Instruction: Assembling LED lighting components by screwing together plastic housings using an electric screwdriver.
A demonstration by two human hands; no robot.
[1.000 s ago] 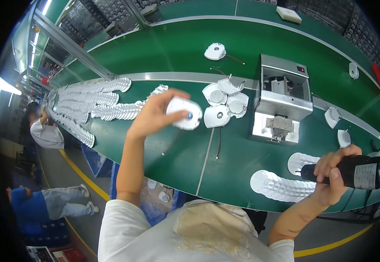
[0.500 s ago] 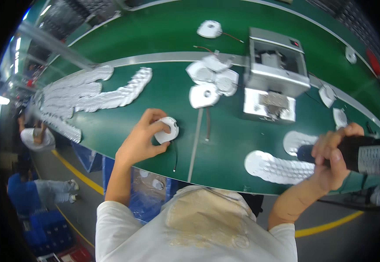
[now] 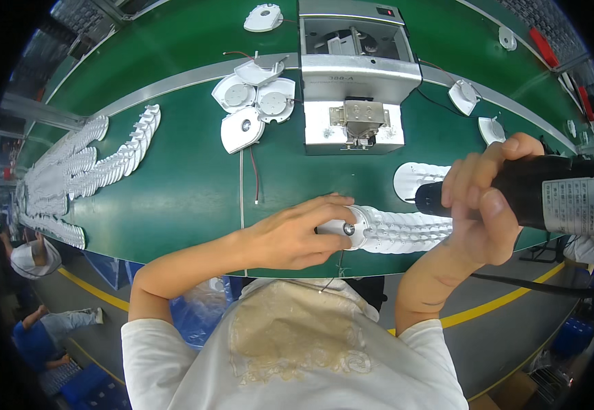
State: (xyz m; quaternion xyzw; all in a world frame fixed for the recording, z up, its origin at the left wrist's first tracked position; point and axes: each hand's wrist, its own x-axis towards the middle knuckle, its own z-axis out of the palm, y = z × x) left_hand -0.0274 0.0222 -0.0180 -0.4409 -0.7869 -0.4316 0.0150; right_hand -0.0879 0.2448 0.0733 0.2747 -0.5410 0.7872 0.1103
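Observation:
My left hand (image 3: 297,236) has its fingers curled round a round white part (image 3: 360,220) with a metal centre. A thin dark wire runs down from this part past the table's front edge. It sits at the left end of a row of overlapping white plastic discs (image 3: 406,234); whether it rests on the row, I cannot tell. My right hand (image 3: 485,198) grips a black electric screwdriver (image 3: 526,184), held sideways above the table with its narrow end pointing left. Behind that end lies a second row of white discs (image 3: 416,176).
A grey metal machine (image 3: 351,85) stands at the back middle. Left of it is a cluster of white housings (image 3: 242,131) with wires. Long rows of white pieces (image 3: 116,157) cover the far left of the green table (image 3: 174,212). A black cable (image 3: 549,289) hangs at right.
My left hand has carried the round white part rightward to the end of the front row of discs. My right hand keeps its hold on the screwdriver. The whole view has shifted rightward.

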